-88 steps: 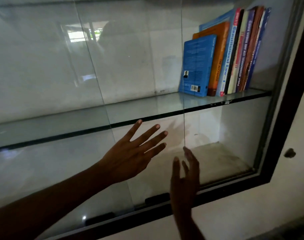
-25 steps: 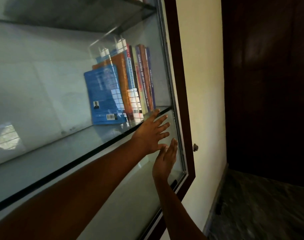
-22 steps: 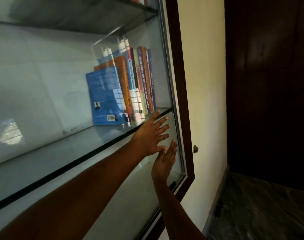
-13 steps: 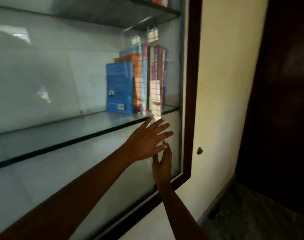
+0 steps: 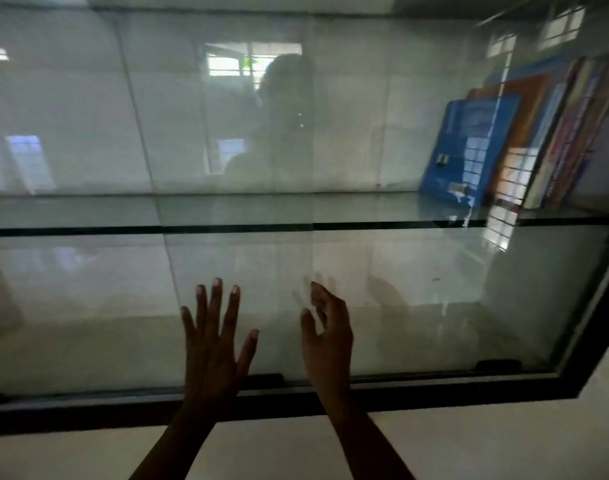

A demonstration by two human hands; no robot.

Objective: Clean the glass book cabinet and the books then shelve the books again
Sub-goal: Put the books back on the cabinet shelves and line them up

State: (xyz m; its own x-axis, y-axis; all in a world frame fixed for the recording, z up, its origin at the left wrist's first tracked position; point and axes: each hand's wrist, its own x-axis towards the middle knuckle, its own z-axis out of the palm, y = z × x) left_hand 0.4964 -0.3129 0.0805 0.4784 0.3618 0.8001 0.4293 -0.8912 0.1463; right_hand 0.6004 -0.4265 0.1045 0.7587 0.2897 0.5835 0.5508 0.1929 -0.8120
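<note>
While your left hand (image 5: 211, 344) lies flat, fingers spread, against the cabinet glass (image 5: 417, 299), your right hand (image 5: 329, 344) beside it is loosely curled and holds nothing; the books (image 5: 525, 147) lean at the right end of the shelf (image 5: 296, 209)

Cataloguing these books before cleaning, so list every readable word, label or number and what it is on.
No text can be read in this frame.
Book spines: lettering smeared by motion blur and window reflections.
Blue book, back cover: print and small label near its foot too blurred to read.
</note>
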